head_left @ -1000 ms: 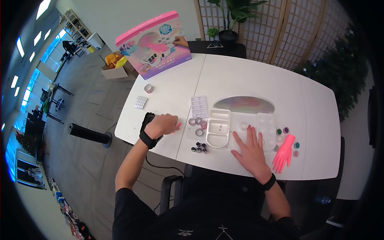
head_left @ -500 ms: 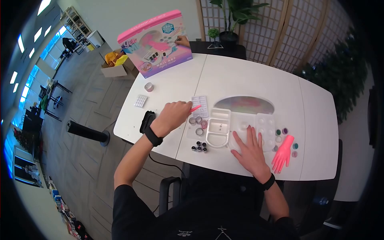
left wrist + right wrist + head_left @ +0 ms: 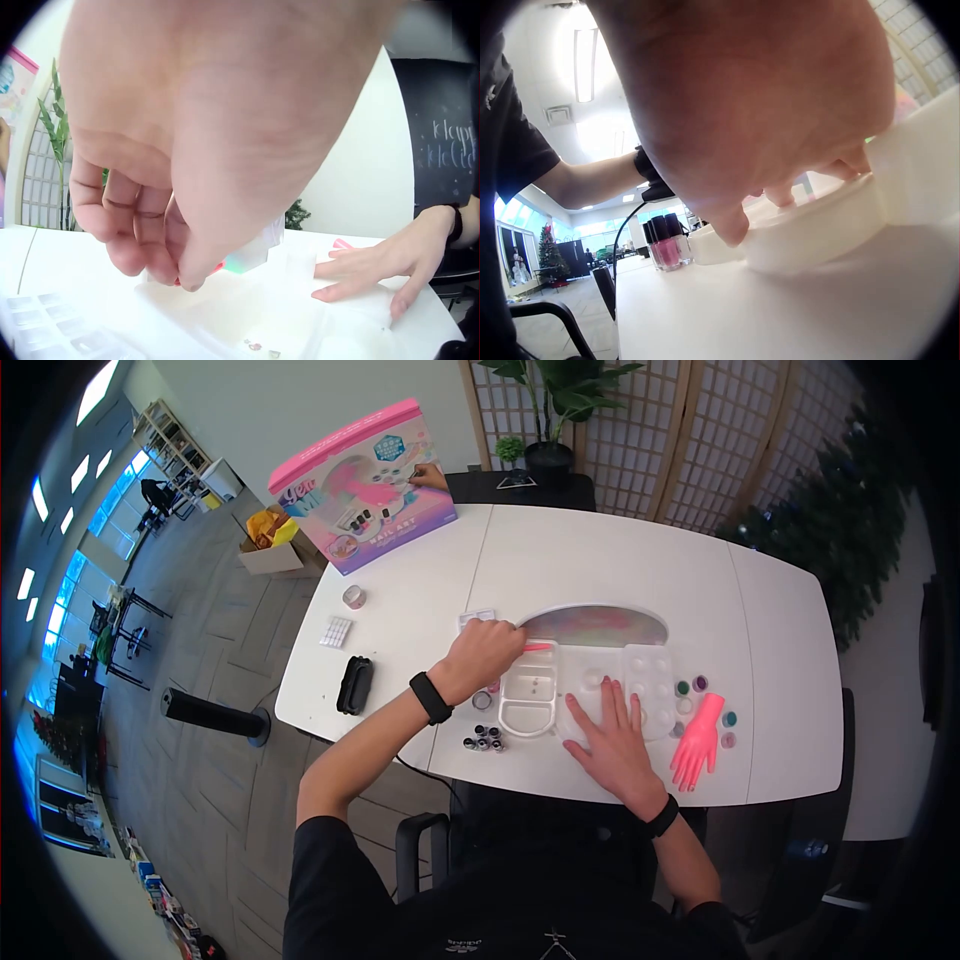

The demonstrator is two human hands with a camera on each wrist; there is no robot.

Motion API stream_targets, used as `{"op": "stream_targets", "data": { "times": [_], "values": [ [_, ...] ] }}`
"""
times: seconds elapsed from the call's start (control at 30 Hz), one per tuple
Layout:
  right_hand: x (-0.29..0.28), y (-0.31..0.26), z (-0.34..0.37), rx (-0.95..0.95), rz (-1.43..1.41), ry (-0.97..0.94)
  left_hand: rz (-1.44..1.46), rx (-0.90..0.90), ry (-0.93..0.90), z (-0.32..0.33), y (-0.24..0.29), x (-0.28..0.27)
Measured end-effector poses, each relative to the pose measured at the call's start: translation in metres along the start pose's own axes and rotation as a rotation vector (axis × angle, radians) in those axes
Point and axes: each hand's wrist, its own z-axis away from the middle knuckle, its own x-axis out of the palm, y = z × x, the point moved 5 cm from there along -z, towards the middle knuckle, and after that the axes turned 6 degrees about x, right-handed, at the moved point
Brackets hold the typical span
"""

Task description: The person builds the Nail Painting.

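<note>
And here's the left hand (image 3: 480, 660), thumb and fingertips pinching a slim pink piece (image 3: 538, 647) right at the far compartment of the white three-part tray (image 3: 503, 700); whether the piece touches the tray, I can't tell, but it isn't let go yet; the right hand (image 3: 612, 748) grips nothing, fingers spread across the pale base (image 3: 575, 702) just beside the tray; so how far along are we?

The laying-out looks largely done, I'd judge; black-capped bottles (image 3: 484, 738) stand together by the tray's near end, caps on; the pink model hand (image 3: 698, 742) lies over on the right with little pots (image 3: 730, 718) around it, neither hand touching it; a few tiny bits (image 3: 535, 685) sit in the tray's middle compartment, so some small pieces are in place; a gridded tray (image 3: 478, 618) peeps out beyond the left hand, mostly hidden; what's left, as far as this shows, is the pink piece, held and not set down, with bottles and model hand both awaiting any handling; early going, by the look of it!
</note>
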Motion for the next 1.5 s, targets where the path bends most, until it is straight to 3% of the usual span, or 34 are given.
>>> {"op": "stream_targets", "data": {
  "times": [0.67,0.77,0.87,1.0,1.1,1.3,1.4,1.5],
  "values": [
    [0.003,0.001,0.002,-0.015,-0.005,0.036,-0.245,0.12,-0.01,-0.001,0.003,0.012],
    [0.001,0.002,0.001,-0.013,0.003,0.028,-0.003,-0.023,0.043,0.01,-0.006,-0.021],
    [0.003,0.001,0.001,-0.009,0.009,0.029,0.139,-0.369,0.105,0.029,-0.046,-0.026],
    [0.003,0.001,0.001,-0.005,0.01,0.011,0.282,-0.647,-0.079,0.055,-0.1,0.005],
    [0.004,0.001,0.0,0.01,-0.022,-0.031,0.335,-0.713,-0.242,0.055,-0.097,0.017],
    [0.001,0.001,0.0,0.007,-0.033,-0.036,0.364,-0.646,-0.379,0.046,-0.092,0.046],
    [0.001,0.0,0.0,0.004,-0.026,-0.035,0.407,-0.654,-0.299,0.045,-0.097,0.053],
    [0.004,0.002,0.001,-0.005,0.0,-0.005,0.502,-0.582,-0.087,0.047,-0.109,0.071]
  ]
}}
